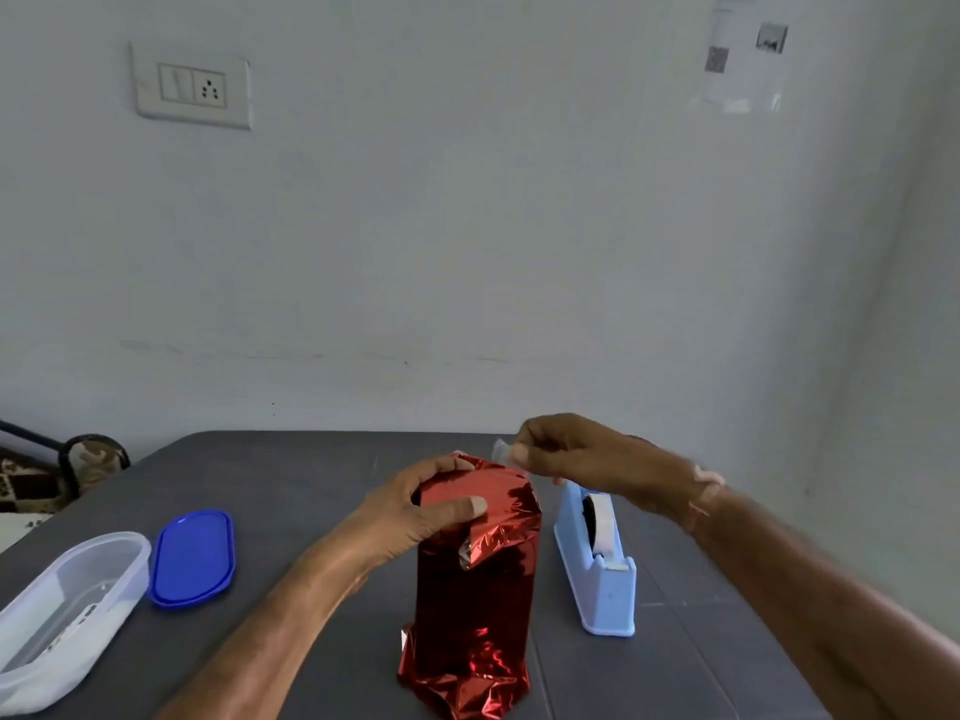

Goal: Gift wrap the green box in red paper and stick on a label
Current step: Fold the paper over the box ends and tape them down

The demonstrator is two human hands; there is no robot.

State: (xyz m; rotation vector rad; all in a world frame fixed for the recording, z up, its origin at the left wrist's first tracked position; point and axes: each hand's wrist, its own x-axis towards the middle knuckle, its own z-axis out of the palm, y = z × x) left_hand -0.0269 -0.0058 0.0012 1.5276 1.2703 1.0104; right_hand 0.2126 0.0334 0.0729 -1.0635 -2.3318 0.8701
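Note:
The box stands upright on the dark table, fully covered in shiny red paper [470,589]; no green shows. My left hand [415,506] grips its top, thumb pressing the folded red flaps down. A loose corner of paper sticks out just below the thumb. My right hand [576,454] hovers just above and right of the box top and pinches a short piece of clear tape [501,452] between thumb and fingers. The paper at the near bottom end is crumpled and loose.
A light blue tape dispenser [597,569] stands right of the box, under my right forearm. At the left lie a blue oval lid [192,558] and a clear plastic container [67,610]. The grey table [291,491] ends at a white wall behind.

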